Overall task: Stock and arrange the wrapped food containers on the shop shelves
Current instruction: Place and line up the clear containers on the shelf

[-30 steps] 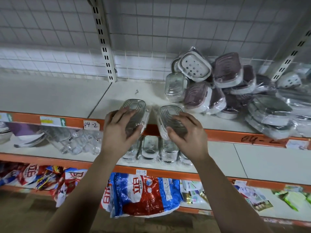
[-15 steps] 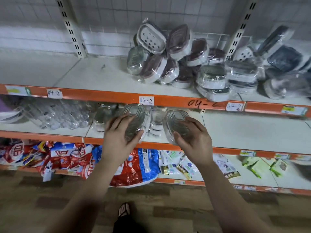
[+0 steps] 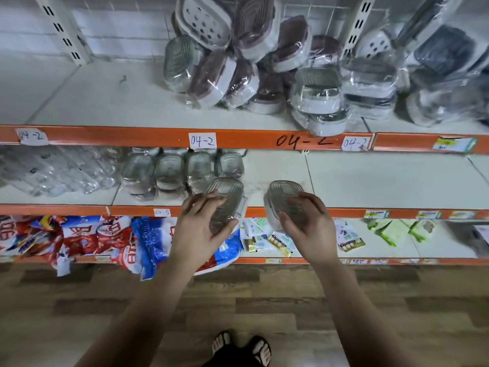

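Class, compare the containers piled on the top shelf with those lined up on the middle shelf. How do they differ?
The top-shelf pile is jumbled and leaning; the middle-shelf group sits in a neat row. The top-shelf pile mixes maroon, white and grey; the middle-shelf group is all clear grey. Both are wrapped in clear film.

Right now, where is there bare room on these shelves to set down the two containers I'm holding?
Middle shelf is bare right of the stacked clear containers. Top shelf is bare left of the wrapped pile. Crowded: the middle shelf's left, with bottles.
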Motion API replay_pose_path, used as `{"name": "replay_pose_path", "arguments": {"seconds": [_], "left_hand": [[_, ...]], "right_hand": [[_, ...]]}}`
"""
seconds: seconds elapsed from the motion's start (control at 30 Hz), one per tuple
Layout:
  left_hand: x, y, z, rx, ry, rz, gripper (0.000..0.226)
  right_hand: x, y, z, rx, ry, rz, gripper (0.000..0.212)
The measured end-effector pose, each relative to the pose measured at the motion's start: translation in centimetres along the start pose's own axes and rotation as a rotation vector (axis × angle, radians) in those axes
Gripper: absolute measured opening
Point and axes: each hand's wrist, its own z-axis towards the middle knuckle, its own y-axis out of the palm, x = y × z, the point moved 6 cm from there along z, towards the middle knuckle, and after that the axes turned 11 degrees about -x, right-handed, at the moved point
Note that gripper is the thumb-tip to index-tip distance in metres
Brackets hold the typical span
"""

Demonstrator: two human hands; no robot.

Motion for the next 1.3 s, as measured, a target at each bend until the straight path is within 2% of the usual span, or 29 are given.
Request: {"name": "replay_pose_path", "arguments": {"seconds": [0.27,0.47,0.87,1.07,1.13,1.23,1.3], "left_hand": [[-2.7,1.6,0.4,-0.012,-0.050,-0.023,0.055],[-6.7,1.2,0.1,-0.015,-0.128,-0.025,0.058],[-26.5,-2.7,2.5,0.073,-0.223,0.072,0.052],[-33.1,-2.4,6.9,0.162,-0.127,0.163,0.049],[-35.2,-1.5,8.3,0.115,-0.143,0.173,0.053],[-37.3,0.6,9.7,-0.081,-0.188,0.216,0.067],[-37.8,1.3,9.7,-0.115,-0.194,0.207,0.068]], "right_hand": [[1.3,3.4,1.1,-0.065,0.004,0.004,0.042],[-0.8,7.1,2.0,-0.146,-0.061,-0.005,0.044],[-9.4,20.4,6.2,-0.150,-0.154,-0.047,0.049],[-11.6,26.4,9.4,-0.057,-0.205,-0.142,0.047],[-11.8,27.9,10.8,-0.013,-0.221,-0.167,0.046],[-12.3,29.7,12.5,0.038,-0.213,-0.185,0.044],[-12.8,30.7,13.5,0.055,-0.188,-0.173,0.042]]}}
